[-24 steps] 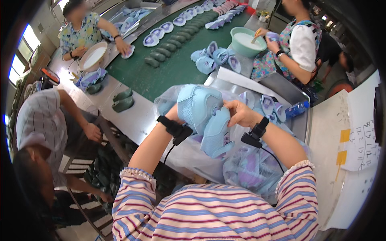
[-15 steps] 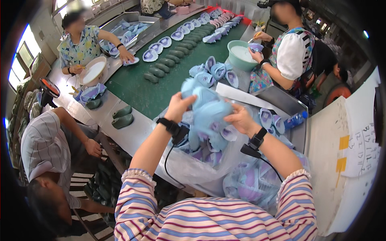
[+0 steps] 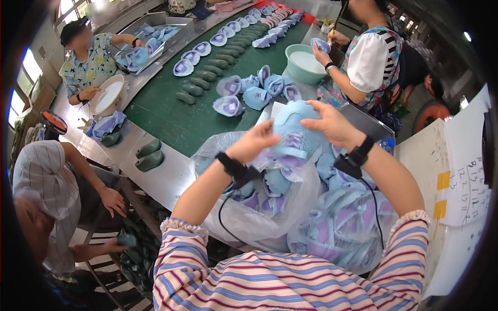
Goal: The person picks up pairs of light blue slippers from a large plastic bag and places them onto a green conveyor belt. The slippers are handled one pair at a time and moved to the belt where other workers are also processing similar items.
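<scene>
Between my hands, above an open clear plastic bag (image 3: 306, 207), is a light blue shoe upper (image 3: 295, 129) with purple lacing. My right hand (image 3: 337, 124) grips its right side, thumb in front and fingers at the top edge. At the opposite edge, the bent fingers of my left hand (image 3: 255, 142) pinch the upper. More blue and purple uppers (image 3: 275, 181) fill the bag below. A cluster of uppers (image 3: 257, 97) lies beyond my hands on the green belt (image 3: 166, 114).
Green shoe lasts (image 3: 192, 89) line the belt beside finished-looking rows of uppers (image 3: 218, 40). Two lasts (image 3: 149, 161) rest on the metal edge at left. A co-worker at right brushes an upper over a green basin (image 3: 306, 65). A full bag of uppers (image 3: 342, 228) sits near my right forearm.
My hands have turned and spread the blurred blue bundle into one upright upper. Two more uppers lie left of the belt cluster. The person at lower left now holds a green last.
</scene>
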`<state>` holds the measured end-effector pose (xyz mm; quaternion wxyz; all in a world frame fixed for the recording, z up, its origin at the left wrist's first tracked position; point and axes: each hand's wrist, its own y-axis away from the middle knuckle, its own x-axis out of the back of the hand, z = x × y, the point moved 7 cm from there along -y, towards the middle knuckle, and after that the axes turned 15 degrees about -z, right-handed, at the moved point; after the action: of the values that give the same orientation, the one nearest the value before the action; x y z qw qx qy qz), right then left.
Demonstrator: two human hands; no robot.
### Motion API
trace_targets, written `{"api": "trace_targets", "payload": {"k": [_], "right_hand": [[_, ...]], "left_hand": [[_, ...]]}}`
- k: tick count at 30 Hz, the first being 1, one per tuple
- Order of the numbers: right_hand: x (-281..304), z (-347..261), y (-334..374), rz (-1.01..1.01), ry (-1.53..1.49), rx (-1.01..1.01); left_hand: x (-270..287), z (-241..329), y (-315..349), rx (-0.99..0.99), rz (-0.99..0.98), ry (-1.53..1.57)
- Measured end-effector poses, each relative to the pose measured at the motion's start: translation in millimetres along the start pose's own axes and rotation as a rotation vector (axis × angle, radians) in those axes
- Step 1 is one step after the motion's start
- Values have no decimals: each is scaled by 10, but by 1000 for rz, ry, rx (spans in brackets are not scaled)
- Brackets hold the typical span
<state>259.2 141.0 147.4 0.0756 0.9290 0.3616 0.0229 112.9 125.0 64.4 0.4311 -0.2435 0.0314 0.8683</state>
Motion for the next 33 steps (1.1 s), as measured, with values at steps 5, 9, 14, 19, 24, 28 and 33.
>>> {"api": "trace_targets", "payload": {"k": [5,9,14,19,24,28,33], "right_hand": [[-113,450,-53,213,641,162],[-843,674,-18,-402,650,-48],[-1363,830,-124,-625,810,14],[-1142,1631,-235,-595,1004,-248],[-851,1623,-389,-315,1145,-266],[-697,1602,-429,-144,1111,-147],[-1124,1731,-397,-321,1041,-1]], "left_hand": [[201,-170,593,38,416,199],[1802,182,1465,-244,948,-72],[2814,1525,2578,-534,1489,-439],[1437,805,1194,1,399,-345],[407,-512,1324,416,226,-1510],[576,-920,1687,579,611,-1485],[55,-928,1704,195,650,-1528]]}}
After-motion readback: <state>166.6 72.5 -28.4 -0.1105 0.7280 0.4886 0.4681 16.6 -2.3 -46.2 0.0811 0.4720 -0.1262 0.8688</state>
